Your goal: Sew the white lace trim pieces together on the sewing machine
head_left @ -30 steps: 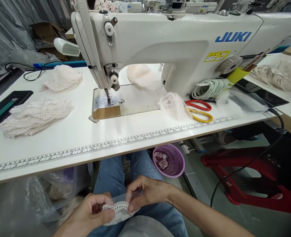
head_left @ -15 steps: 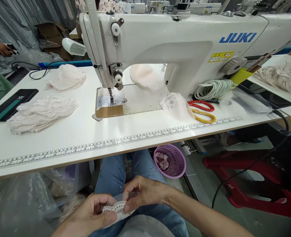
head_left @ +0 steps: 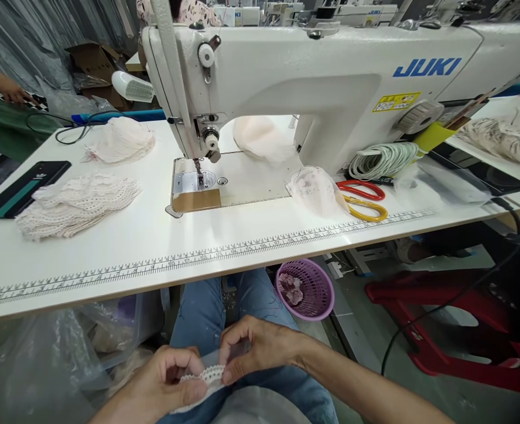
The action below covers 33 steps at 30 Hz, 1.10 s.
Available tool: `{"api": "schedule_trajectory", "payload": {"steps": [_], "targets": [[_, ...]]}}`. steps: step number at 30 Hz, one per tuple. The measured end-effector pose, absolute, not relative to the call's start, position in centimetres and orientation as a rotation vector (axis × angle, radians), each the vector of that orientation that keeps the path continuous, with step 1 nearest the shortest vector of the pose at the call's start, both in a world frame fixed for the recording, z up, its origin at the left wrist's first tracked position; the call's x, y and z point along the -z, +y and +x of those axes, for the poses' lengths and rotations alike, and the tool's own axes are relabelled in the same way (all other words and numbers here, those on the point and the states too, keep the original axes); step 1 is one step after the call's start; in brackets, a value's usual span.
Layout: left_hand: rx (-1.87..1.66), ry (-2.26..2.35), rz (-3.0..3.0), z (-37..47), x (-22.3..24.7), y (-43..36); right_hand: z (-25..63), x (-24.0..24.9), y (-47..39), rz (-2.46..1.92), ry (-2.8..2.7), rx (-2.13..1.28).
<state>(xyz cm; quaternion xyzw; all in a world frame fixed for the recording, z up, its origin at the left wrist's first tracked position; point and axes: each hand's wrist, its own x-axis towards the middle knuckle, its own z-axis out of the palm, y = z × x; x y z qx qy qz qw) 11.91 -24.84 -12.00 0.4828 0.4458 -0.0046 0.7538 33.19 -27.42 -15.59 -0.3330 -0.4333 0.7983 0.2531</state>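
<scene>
A small piece of white lace-edged fabric [head_left: 212, 377] is stretched between my two hands over my lap, below the table edge. My left hand [head_left: 165, 380] pinches its left part, thumb on top. My right hand [head_left: 255, 350] grips the other end between thumb and fingers. The scalloped lace edge shows between the thumbs; the rest is partly hidden by my fingers. On the table ahead stands a white sewing machine [head_left: 277, 65], and no fabric lies under its needle. A stack of white lace-edged pieces [head_left: 78, 203] lies to the left of it.
A second fabric pile [head_left: 121, 139] sits behind the stack, beside a black phone-like case [head_left: 23, 188]. Scissors with red and yellow handles [head_left: 366, 209] lie partly under cloth at right. A purple basket [head_left: 324, 288] and a red stool [head_left: 445, 330] stand below. Another person's hand [head_left: 12, 91] shows far left.
My left hand has shifted slightly left and down with the fabric's left end, while the right hand stays nearly still. At far left, the other person's green garment has come further into view.
</scene>
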Motion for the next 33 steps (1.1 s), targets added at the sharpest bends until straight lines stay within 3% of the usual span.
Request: {"api": "schedule_trajectory", "payload": {"steps": [9, 15, 21, 30, 33], "targets": [[0.261, 1.044, 1.44, 12.3, 10.3, -23.3, 33.4, 14.6, -26.7, -0.821, -1.326, -2.189], [0.32, 0.97, 1.306, 12.4, 9.8, -22.6, 34.8, 15.7, -26.1, -0.735, -1.587, -2.063], [0.237, 0.874, 1.253, 11.4, 10.6, -22.5, 35.4, 16.9, -26.4, -0.782, -1.395, -2.129], [0.296, 0.974, 1.519, 10.8, 10.0, -21.9, 36.1, 14.9, -26.4, -0.824, -1.434, -2.082], [0.292, 0.782, 1.555, 11.7, 9.0, -20.4, 37.1, 12.5, -25.4, -0.828, -1.511, -2.082]]}}
